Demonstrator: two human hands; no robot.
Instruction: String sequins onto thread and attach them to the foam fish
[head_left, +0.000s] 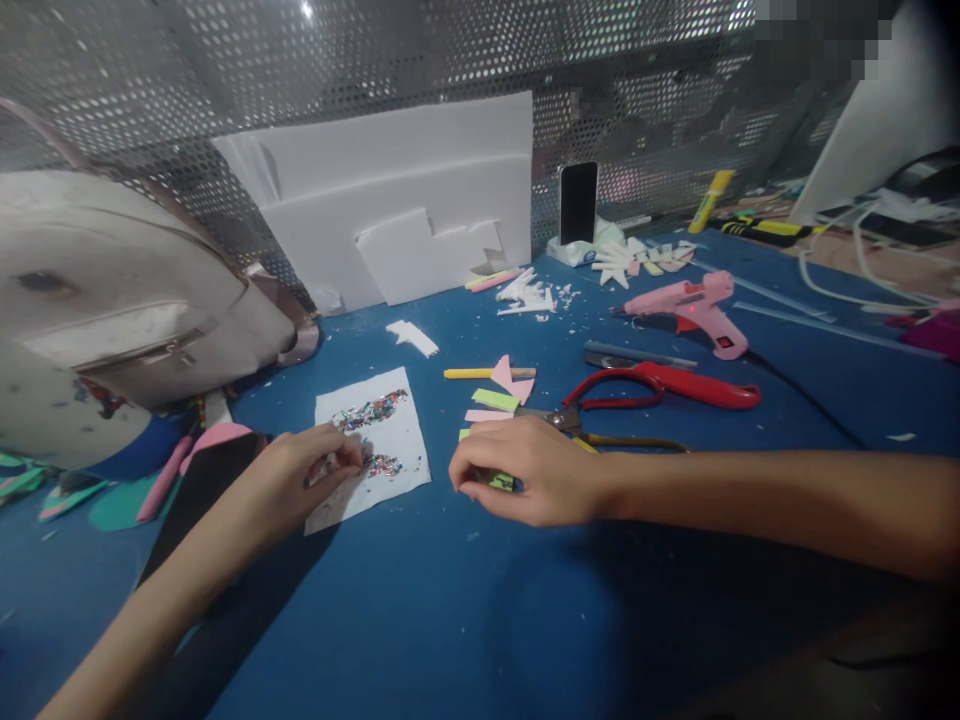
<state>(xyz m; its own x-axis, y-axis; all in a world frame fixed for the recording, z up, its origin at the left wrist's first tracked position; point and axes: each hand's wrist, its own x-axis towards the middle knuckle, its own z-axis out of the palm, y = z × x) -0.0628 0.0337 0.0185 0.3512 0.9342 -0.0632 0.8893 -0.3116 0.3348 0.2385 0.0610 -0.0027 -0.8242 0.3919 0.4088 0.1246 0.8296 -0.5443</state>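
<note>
A small white sheet of paper [409, 430] carries two patches of tiny multicoloured shiny bits [375, 412], like glitter or sequins. My left hand [315, 465] reaches over the sheet's left part, thumb and fingers pinched together at the edge of the lower patch. Whatever is between those fingertips is too small to make out. To the right of the sheet, my right hand [536, 470] is low over the blue table, its fingers curled in against the thumb. Its fingertips are hidden from view. Green and pink paper strips [491, 400] lie under and just beyond it.
Red-handled pliers [675, 383] and scissors [637, 440] lie beyond my right forearm. A pink glue gun [697, 310] with a cord is farther right. White paper scraps [529, 292], a phone [578, 203] and leaning white boards [405, 190] are at the back. A backpack [127, 290] stands left.
</note>
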